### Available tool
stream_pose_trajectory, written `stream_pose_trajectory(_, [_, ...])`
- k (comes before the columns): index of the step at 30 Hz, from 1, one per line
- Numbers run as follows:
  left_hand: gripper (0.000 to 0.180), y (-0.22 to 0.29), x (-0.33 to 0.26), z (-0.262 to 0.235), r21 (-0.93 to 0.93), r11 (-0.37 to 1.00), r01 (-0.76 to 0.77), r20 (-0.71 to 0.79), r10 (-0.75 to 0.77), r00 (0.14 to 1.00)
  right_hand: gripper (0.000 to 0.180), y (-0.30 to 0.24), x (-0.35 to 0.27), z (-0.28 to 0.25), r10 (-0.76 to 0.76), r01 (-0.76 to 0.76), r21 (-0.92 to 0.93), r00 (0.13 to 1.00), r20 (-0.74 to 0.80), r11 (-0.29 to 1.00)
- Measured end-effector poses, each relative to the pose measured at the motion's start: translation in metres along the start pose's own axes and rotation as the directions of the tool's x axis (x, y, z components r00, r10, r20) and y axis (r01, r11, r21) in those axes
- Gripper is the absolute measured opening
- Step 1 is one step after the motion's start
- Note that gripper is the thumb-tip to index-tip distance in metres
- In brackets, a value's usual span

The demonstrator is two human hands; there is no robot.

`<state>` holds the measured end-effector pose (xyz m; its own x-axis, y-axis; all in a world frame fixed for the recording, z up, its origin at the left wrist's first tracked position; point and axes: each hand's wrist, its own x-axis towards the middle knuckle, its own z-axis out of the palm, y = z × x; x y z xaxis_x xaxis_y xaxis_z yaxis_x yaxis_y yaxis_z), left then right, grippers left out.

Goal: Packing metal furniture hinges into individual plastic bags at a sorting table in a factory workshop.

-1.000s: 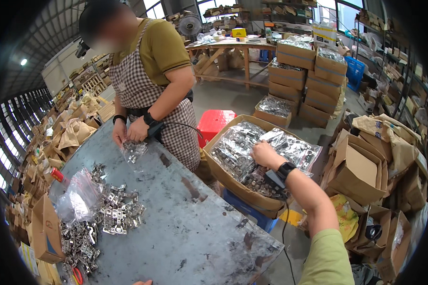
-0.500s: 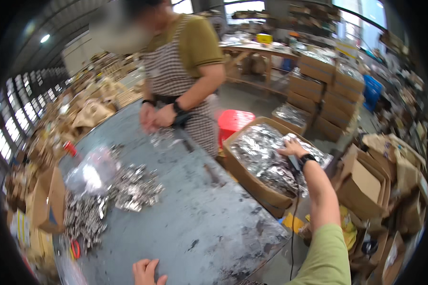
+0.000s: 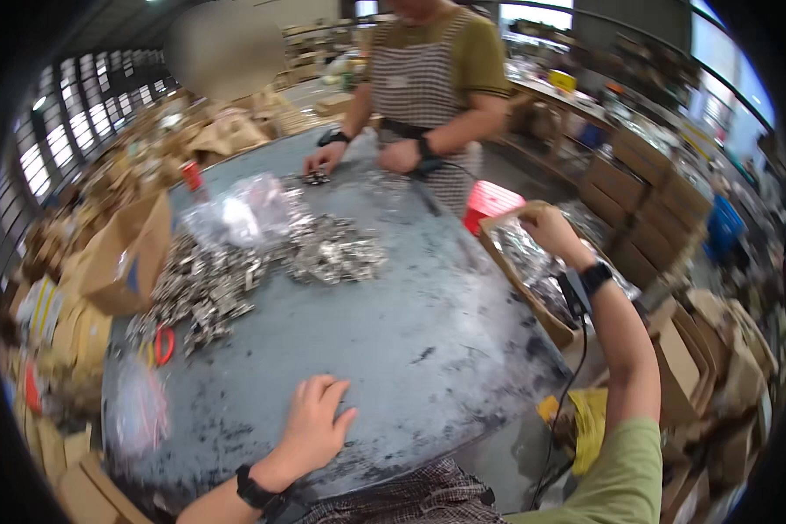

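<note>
The left hand (image 3: 316, 425) has been brought fully into view, fingers loosely spread, nothing held. The right hand (image 3: 547, 232) has been raised, fingers curled; any grip cannot be told. Clear plastic bags of silvery metal parts (image 3: 543, 278) are seen beneath those fingers, apparently left in the brown cardboard box (image 3: 541, 311).

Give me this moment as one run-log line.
left hand: open, over tabletop; right hand: over carton of clear bags, grip unclear; metal parts: heaped on tabletop

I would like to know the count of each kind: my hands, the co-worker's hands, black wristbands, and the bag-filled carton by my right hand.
Your left hand and right hand: 2
Co-worker's hands: 2
Black wristbands: 4
Bag-filled carton: 1
Total: 9
</note>
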<state>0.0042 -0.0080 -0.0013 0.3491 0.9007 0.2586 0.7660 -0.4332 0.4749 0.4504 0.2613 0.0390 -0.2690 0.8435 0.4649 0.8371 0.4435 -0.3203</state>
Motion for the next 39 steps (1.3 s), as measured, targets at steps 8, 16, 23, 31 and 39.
stream_pose_trajectory(8, [0.039,0.008,0.016,0.003,-0.016,0.998,-0.054,0.043,0.055,0.998,0.020,0.106,-0.115,-0.053,0.511,-0.503,-0.230,0.859,-0.028,0.833])
stream_pose_trajectory(16, [0.041,0.008,0.018,0.003,-0.023,0.999,0.022,0.083,-0.020,0.996,0.040,0.107,-0.118,0.006,0.488,-0.466,-0.444,0.870,-0.071,0.766])
stream_pose_trajectory(23, [0.042,0.008,0.023,0.001,-0.057,0.998,0.023,0.108,-0.017,0.994,0.030,0.137,-0.125,0.025,0.479,-0.439,-0.497,0.876,-0.052,0.749])
stream_pose_trajectory(31, [0.043,0.004,0.025,0.001,-0.061,0.997,0.037,0.120,-0.029,0.992,0.016,0.140,-0.131,0.042,0.318,-0.318,-0.583,0.942,-0.106,0.748])
stream_pose_trajectory(39, [0.043,0.007,0.025,-0.002,-0.060,0.998,0.008,0.077,-0.004,0.997,0.011,0.152,-0.134,0.027,0.270,-0.335,-0.577,0.942,-0.198,0.745])
